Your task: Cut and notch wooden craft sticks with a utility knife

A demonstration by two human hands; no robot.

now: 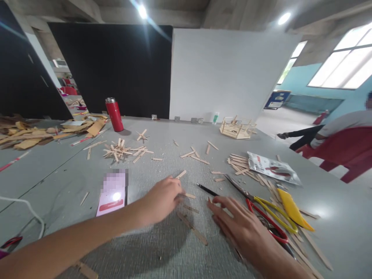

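Note:
My left hand (167, 195) is low over the table with its fingers curled in. A short wooden craft stick (190, 196) juts from its fingertips, which are slightly blurred. Another stick piece (181, 174) lies just beyond the knuckles. To the right, my right hand (236, 219) rests with its fingers loosely stretched out, beside a black pen (207, 189). Between the hands and nearer to me lie more sticks (199, 234). Scissors with yellow handles (279, 215) and a red-handled tool (271, 226) are right of my right hand, partly covering each other.
A phone (112, 193) lies left, and a red bottle (114, 116) stands behind loose sticks (117, 150). At the back right is a stick frame (236, 131). A silver packet (273, 169) and yellow cutter (293, 209) lie right. A person (345, 120) sits beyond the table.

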